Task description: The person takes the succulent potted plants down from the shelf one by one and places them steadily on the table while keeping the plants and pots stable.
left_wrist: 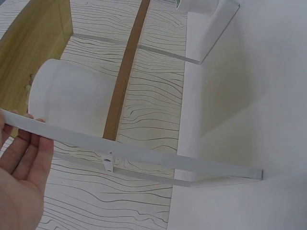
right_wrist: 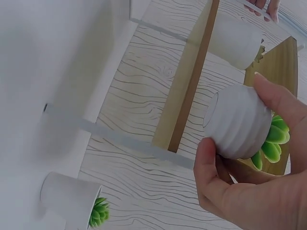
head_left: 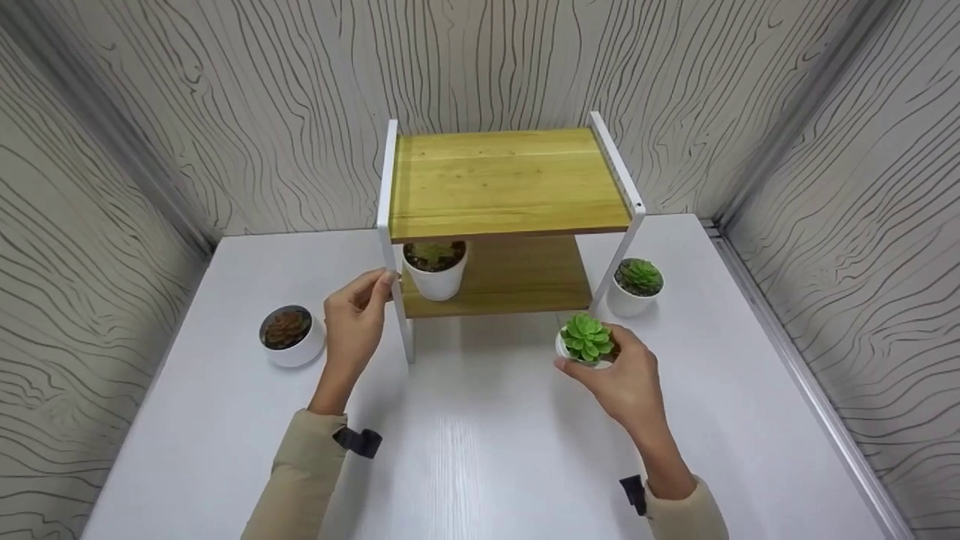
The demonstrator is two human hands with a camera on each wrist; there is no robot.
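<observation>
My left hand (head_left: 355,321) pinches the white left front post (left_wrist: 158,155) of a small two-tier shelf (head_left: 510,180) with wooden boards. My right hand (head_left: 628,379) grips a ribbed white pot (right_wrist: 240,122) between thumb and fingers. A bright green succulent (head_left: 586,337) grows from it. This pot is held up in front of the shelf's right front post, near the lower board (head_left: 525,281). On that board's left end stands a larger white pot (head_left: 439,283) with a green plant, its top partly hidden by the upper board.
Left of the shelf, a white pot (head_left: 298,351) with a reddish-brown succulent stands on the white table (head_left: 465,465). Another potted green succulent (head_left: 637,279) stands just right of the shelf. Wood-grain patterned panels (head_left: 300,112) enclose the table at the back and sides.
</observation>
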